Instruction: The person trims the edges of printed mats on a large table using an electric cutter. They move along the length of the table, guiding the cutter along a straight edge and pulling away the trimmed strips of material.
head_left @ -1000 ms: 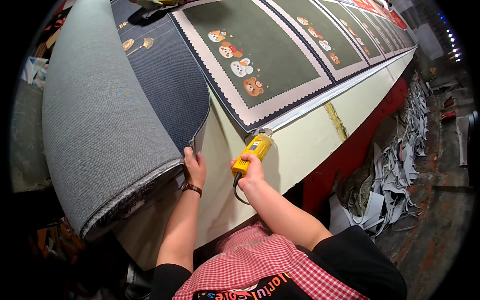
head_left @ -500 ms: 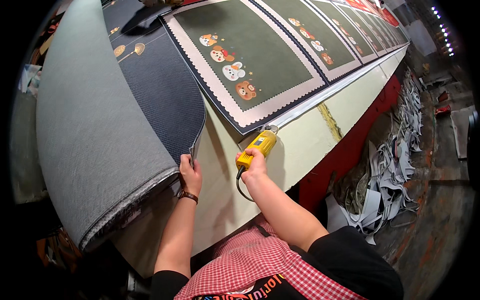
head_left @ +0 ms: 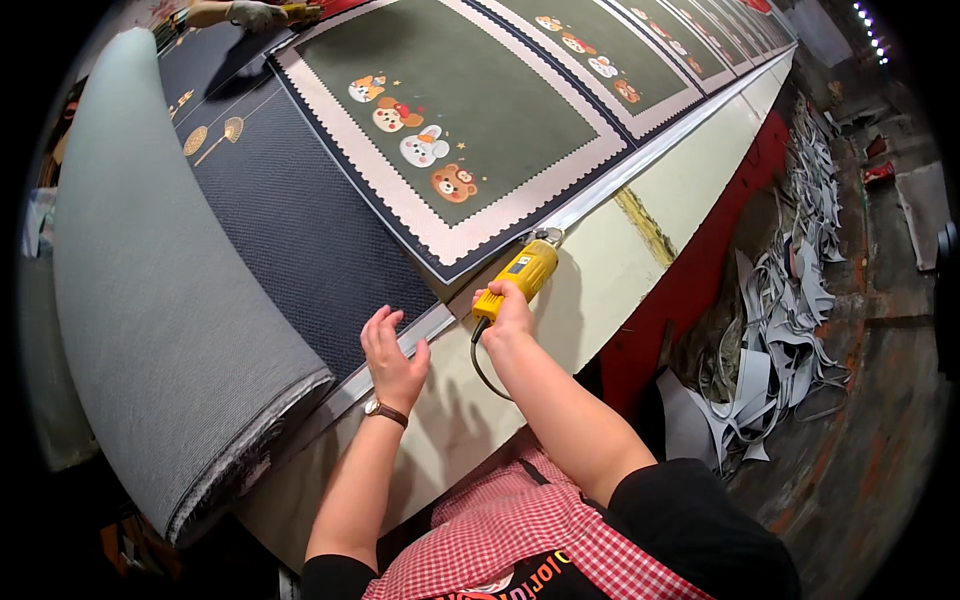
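My right hand [head_left: 508,315] grips a yellow electric hand cutter [head_left: 530,270], its cord trailing below. The cutter's metal head rests by the near corner of a printed mat [head_left: 470,110], green with animal faces and a pink scalloped border. My left hand [head_left: 394,365] has its fingers spread over the near edge of a dark navy woven sheet [head_left: 300,230] with gold fan prints; whether it presses on the sheet I cannot tell. The sheet lies flat here, a pale strip [head_left: 430,326] along its edge. Farther left it runs into a thick grey-backed roll [head_left: 165,300].
A co-worker's gloved hand [head_left: 255,14] with a yellow tool is at the far left. More printed mats [head_left: 655,95] continue along the cream table [head_left: 585,310]. Pale offcut strips [head_left: 750,370] are heaped on the floor [head_left: 860,440] to the right.
My left hand has let go of the sheet's raised edge and moved slightly right, fingers opening. The edge now lies down on the table. The cutter has barely moved. The co-worker's hand has come into view.
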Available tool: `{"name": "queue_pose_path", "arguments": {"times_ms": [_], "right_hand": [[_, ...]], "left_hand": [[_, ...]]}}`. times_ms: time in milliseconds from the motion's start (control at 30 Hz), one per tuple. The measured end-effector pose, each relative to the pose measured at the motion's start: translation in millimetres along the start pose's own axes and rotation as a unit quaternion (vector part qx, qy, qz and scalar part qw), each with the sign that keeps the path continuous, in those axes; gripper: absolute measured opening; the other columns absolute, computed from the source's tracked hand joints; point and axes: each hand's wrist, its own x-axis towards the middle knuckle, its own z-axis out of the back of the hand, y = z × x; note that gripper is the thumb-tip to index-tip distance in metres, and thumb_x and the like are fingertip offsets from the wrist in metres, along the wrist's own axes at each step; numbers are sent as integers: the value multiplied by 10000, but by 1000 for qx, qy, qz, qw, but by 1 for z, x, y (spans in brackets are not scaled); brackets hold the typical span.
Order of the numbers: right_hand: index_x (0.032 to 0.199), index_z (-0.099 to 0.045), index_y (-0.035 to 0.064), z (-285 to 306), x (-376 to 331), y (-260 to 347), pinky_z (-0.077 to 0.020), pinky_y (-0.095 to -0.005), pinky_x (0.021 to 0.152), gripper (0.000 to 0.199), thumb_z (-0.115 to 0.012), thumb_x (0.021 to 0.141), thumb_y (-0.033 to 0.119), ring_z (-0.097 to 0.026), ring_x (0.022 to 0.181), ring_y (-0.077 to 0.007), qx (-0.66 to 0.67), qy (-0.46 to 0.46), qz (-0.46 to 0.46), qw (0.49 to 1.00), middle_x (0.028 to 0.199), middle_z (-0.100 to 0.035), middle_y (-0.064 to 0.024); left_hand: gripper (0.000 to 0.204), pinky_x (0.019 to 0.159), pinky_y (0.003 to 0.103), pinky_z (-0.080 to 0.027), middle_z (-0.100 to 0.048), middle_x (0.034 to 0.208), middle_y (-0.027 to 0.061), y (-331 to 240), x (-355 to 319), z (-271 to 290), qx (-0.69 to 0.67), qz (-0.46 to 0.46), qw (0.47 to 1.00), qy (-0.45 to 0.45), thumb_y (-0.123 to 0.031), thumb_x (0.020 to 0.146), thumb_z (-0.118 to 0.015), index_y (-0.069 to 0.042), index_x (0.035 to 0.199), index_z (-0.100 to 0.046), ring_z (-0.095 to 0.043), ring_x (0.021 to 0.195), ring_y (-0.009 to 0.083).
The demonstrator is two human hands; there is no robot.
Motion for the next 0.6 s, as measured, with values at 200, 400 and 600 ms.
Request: {"name": "queue_pose_path", "arguments": {"times_ms": [200,400,600], "right_hand": [[882,-516,-51,-5,20,23,-521,-343,539,245,-610,658,-19,-602,585,-245,-53,-22,45,997,705,-571,-119],[895,-518,-55,-10,47,44,-523,-347,544,248,-612,669,-13,-608,591,-246,-37,-20,62,997,713,-581,-121],[833,-521,-56,-15,83,71,-514,-329,524,264,-663,615,-8,-605,560,-225,-52,-52,90,993,704,-600,-122]], "left_hand": [[541,1052,455,-291,-408,1337,213,-25,61,-45,29,-70,996,50,-149,716,-648,15,1208,-491,-349,1262,392],[826,1103,484,-168,-229,1436,276,-39,89,-111,146,54,973,173,-299,688,-713,19,1352,-337,-176,1347,440],[1291,1087,565,-11,28,1479,311,-56,97,-152,191,258,916,241,-555,560,-782,-129,1470,30,66,1374,461]]}}
